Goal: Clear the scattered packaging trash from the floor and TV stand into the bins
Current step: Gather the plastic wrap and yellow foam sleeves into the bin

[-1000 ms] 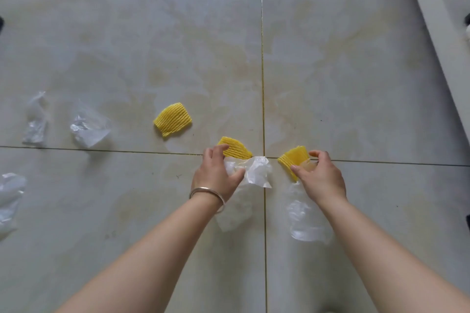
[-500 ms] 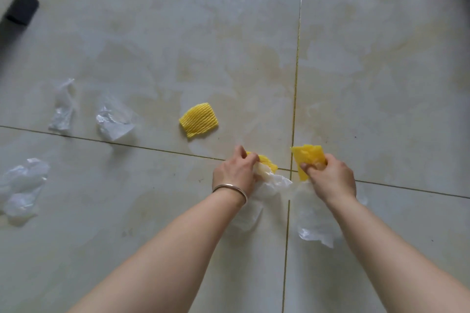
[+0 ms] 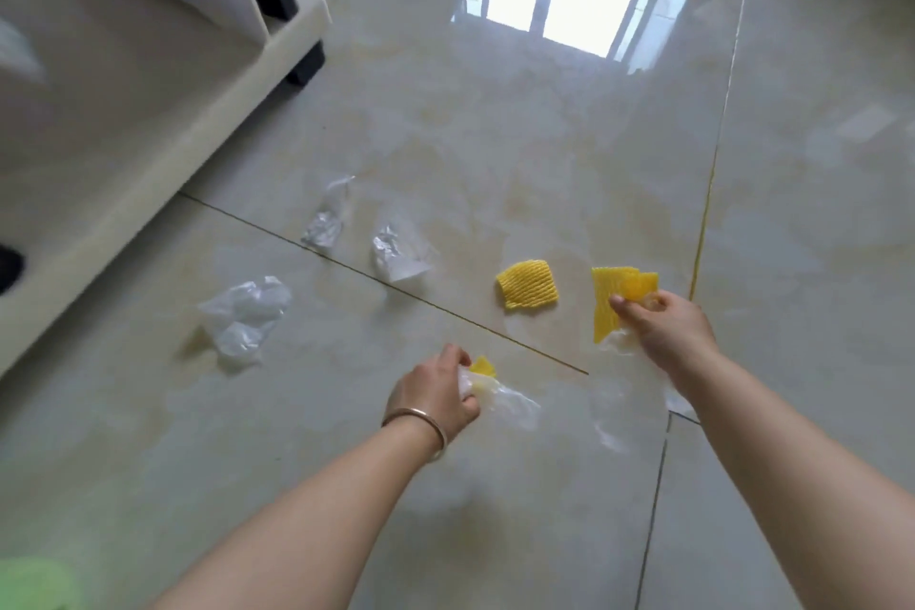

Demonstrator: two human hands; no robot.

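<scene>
Left grip: the left hand is closed round a clear plastic wrapper with a scrap of yellow foam poking out above the fingers; a thin bangle sits on the wrist.
Right grip: the right hand is clamped on a yellow foam net, with thin clear film trailing below the palm.
Height of hands: both appear held over the floor; how far clear of it cannot be told.
Nearest loose piece: another yellow foam sleeve lies flat on the floor just beside the right hand's bundle, apart from it.
Farther pieces: three clear wrappers lie toward the TV stand: a crumpled bag nearest its base, a small crinkled wrap and a second one along the tile joint.
TV stand: its pale base runs along the left edge of the view.
Bins: none clearly seen; a blurred green shape in the bottom left corner cannot be identified.
Stage: likely mid-collection, both hands loaded, four pieces left on the floor.
Risk, loose film: the dangling film could slip out, since it is slick and only partly gathered.
Risk, full hands: reaching for more could release what is held.
Risk, overlooked trash: clear wrappers nearly vanish against the glossy tile.
</scene>
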